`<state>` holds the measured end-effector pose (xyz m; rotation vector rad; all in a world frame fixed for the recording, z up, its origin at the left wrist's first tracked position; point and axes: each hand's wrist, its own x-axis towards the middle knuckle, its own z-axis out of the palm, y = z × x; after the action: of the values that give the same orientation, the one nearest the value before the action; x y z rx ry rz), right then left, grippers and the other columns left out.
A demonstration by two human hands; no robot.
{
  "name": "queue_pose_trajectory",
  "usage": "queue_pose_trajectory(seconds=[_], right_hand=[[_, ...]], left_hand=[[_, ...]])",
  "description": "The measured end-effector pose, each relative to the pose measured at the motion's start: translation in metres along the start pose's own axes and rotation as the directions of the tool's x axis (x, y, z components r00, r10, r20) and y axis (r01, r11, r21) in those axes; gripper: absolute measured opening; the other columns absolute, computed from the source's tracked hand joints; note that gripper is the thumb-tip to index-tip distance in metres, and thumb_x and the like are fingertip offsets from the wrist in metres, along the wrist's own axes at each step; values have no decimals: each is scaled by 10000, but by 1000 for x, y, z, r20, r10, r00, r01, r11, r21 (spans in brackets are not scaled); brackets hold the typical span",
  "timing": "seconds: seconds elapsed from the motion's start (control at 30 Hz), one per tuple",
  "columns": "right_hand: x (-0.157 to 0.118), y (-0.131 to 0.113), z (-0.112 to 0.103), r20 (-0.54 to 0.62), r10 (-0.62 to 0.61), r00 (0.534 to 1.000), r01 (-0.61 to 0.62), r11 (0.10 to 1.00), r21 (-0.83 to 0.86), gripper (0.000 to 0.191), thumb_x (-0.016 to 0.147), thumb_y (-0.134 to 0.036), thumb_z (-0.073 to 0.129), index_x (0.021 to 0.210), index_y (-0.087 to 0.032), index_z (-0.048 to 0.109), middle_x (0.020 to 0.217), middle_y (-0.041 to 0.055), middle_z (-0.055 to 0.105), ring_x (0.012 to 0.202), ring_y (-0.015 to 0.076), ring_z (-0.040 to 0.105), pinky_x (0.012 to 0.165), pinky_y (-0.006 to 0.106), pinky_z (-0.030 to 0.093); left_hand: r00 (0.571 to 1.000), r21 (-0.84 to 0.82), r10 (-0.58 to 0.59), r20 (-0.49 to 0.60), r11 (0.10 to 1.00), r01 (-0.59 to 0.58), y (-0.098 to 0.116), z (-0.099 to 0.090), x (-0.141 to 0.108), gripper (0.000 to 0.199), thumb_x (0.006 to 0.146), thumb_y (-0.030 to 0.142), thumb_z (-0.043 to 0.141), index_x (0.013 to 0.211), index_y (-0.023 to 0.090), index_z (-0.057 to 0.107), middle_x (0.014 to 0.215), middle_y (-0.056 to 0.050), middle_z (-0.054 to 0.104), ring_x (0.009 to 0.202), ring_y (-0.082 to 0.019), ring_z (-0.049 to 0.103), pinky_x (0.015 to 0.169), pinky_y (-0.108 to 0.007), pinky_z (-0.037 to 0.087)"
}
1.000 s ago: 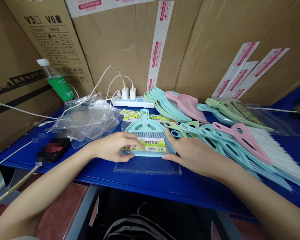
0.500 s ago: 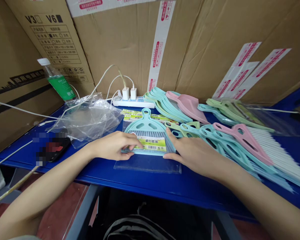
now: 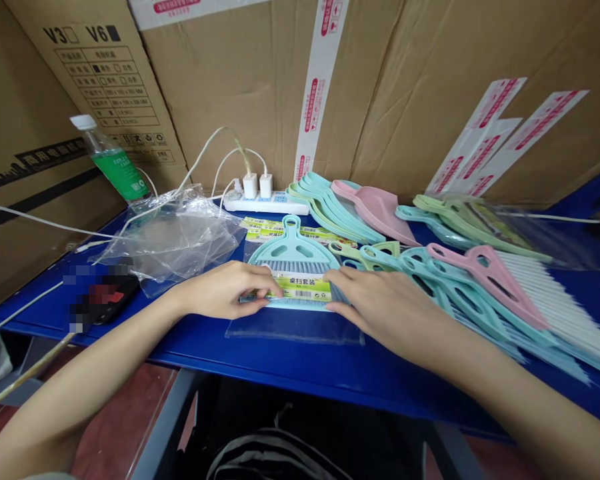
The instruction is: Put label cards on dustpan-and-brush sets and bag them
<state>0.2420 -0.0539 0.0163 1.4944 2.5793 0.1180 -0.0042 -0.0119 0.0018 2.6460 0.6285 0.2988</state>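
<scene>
A light-blue dustpan (image 3: 293, 251) lies flat before me with a grey-blue bristled brush (image 3: 300, 267) nested in it. Across the bristles sits a yellow-green label card (image 3: 305, 283) with printed text and a barcode. My left hand (image 3: 233, 290) is closed at the card's left end, thumb below and curled fingers on top. My right hand (image 3: 375, 297) pinches at the right end, fingertips on the card's upper corner, thumb near the pan's front edge. Beneath the set, a clear plastic bag (image 3: 290, 331) spreads toward the table's front edge.
More dustpans (image 3: 375, 207) are stacked at the back. Several brushes (image 3: 500, 287) overlap on the right, beside a bagged green set (image 3: 470, 223). Crumpled plastic bags (image 3: 180, 233), a power strip (image 3: 280, 203), cables, a bottle (image 3: 115, 167) and a black phone (image 3: 113, 293) lie left and behind.
My right fingers have moved inward from the dustpan's right side onto the card's right end, the index finger no longer stretched out. My left hand stays at the left end.
</scene>
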Motion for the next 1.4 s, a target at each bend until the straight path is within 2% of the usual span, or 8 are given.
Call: queue_pose_trajectory(seconds=[0.1,0.27,0.57,0.73,0.87,1.07,1.27,1.4], right_hand=[[0,0,1,-55,-51,997,53,998,27,90,934,-171,526,950,-179,615,905,65,703,720,200,667,506,281,282],[-1,0,5,-114,-115,987,123,990,72,170,898,-67,485,824,-178,591,808,39,660,630,158,586,512,278,258],[-1,3,7,-77,-163,984,173,974,149,216,869,-7,462,814,-174,586,820,39,659,694,169,593,568,276,321],[-3,4,9,-131,-187,974,205,968,146,218,827,-4,453,797,-173,587,798,48,653,670,164,578,559,272,331],[-3,2,8,-95,-171,981,183,975,130,229,767,8,470,831,-168,601,830,62,669,727,184,606,577,280,343],[-1,2,8,-83,-163,983,172,977,125,287,724,32,451,851,-166,615,861,65,684,773,200,631,577,281,340],[-1,3,8,-23,-193,981,195,969,149,273,727,36,461,804,-169,625,876,73,689,853,225,639,637,291,389],[-1,3,6,-20,-187,982,188,965,184,282,744,33,448,838,-170,621,901,78,686,860,227,632,666,299,404]], left_hand=[[1000,9,-1,-10,1000,1,0,0,0,249,886,120,465,1026,160,667,929,-58,680,717,-128,619,666,-246,478],[1000,11,5,-23,1000,-4,0,0,0,239,897,116,455,989,164,669,922,-58,690,735,-130,631,673,-236,475],[1000,8,3,-24,1000,-3,1,-1,-1,229,880,103,466,979,159,665,903,-51,690,720,-127,628,650,-231,459],[1000,7,19,-21,1000,-19,2,-2,-1,194,881,121,477,950,180,649,904,-41,660,707,-125,600,648,-244,451],[999,-35,48,23,998,-47,2,-3,-2,74,868,204,607,921,185,655,890,-36,636,751,-142,592,686,-257,450],[987,-116,95,131,990,-79,3,-2,-3,448,593,357,892,948,216,657,882,-14,608,766,-169,567,669,-263,432],[988,-89,86,130,993,-75,8,-1,-3,296,699,93,668,971,205,632,919,-19,604,806,-166,583,722,-269,452],[988,-106,86,130,992,-72,9,-1,-3,203,704,70,606,865,189,639,881,-24,584,761,-148,567,708,-261,463]])
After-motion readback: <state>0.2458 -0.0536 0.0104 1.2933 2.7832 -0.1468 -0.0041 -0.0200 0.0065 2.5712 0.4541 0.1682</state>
